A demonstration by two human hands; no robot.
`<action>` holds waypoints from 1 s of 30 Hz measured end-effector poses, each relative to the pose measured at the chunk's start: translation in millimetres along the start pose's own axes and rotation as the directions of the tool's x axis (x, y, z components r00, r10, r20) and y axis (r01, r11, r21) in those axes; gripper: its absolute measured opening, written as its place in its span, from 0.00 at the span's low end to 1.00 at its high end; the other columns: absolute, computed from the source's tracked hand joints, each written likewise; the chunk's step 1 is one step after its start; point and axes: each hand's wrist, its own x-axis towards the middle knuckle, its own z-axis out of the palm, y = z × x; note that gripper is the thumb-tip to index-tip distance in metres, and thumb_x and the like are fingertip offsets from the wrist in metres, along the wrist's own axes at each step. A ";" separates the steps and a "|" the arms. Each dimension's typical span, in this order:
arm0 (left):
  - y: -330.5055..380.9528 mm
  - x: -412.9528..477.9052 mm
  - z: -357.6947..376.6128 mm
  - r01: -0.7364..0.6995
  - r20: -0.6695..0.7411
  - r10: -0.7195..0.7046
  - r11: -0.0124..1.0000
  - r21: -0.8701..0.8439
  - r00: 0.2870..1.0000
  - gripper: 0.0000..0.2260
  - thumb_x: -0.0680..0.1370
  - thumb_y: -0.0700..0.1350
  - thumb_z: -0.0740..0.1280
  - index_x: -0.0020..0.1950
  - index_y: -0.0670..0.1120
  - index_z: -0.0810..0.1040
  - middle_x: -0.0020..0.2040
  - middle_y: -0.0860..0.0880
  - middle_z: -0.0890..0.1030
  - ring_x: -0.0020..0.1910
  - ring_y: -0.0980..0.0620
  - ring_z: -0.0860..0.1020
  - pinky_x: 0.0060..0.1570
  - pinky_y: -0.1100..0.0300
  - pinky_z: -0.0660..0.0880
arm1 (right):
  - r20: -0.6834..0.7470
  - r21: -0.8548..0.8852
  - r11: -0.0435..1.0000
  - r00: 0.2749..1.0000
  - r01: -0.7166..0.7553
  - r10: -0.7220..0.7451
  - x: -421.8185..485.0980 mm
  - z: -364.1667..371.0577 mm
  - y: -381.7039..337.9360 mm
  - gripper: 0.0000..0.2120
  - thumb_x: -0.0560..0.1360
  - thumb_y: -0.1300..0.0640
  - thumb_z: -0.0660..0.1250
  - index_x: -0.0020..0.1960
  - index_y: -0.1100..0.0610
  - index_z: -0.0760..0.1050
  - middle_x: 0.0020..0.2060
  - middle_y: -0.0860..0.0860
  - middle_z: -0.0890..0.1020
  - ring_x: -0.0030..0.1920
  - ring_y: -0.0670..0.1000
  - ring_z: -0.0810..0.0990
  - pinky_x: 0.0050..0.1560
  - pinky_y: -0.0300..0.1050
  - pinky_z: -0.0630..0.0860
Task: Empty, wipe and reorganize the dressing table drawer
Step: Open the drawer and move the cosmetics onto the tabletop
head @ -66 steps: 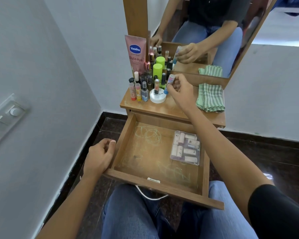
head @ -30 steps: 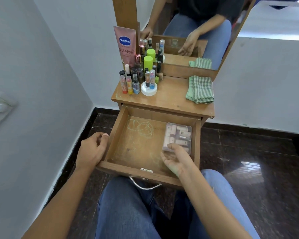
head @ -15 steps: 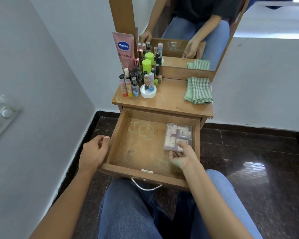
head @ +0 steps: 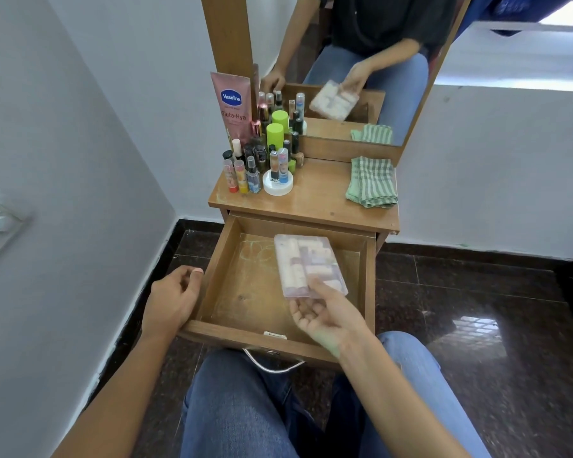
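Observation:
The wooden drawer [head: 212, 269] of the dressing table stands pulled out over my knees. Its floor is bare apart from faint scribble marks. My right hand [head: 325, 315] holds a clear plastic case of small tubes [head: 306, 264] by its near edge, lifted above the drawer's middle. My left hand [head: 174, 300] grips the drawer's left front corner, thumb on the rim. On the tabletop [head: 315, 200] stand several small bottles [head: 255, 170], a white jar [head: 278, 186], a green-capped bottle [head: 274, 135] and a pink Vaseline tube [head: 232, 107].
A folded green striped cloth [head: 371, 183] lies on the tabletop's right side. The mirror [head: 361, 61] rises behind it. A grey wall with a switch plate [head: 0, 223] is close on the left. Dark glossy floor tiles [head: 477, 309] spread to the right.
My right hand came down from the bottles into the drawer, took hold of the clear case at the right side, and has lifted it up and leftward. My left hand stayed put.

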 end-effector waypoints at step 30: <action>2.3 0.1 -1.4 -0.024 -0.004 0.024 1.000 0.016 1.000 0.12 0.82 0.54 0.59 0.51 0.50 0.80 0.39 0.54 0.81 0.38 0.56 0.77 0.36 0.60 0.70 | 0.694 -0.713 -0.673 0.066 0.197 -0.717 58.4 12.1 -37.5 0.21 0.70 0.58 0.71 0.61 0.59 0.72 0.59 0.57 0.74 0.61 0.58 0.69 0.59 0.53 0.69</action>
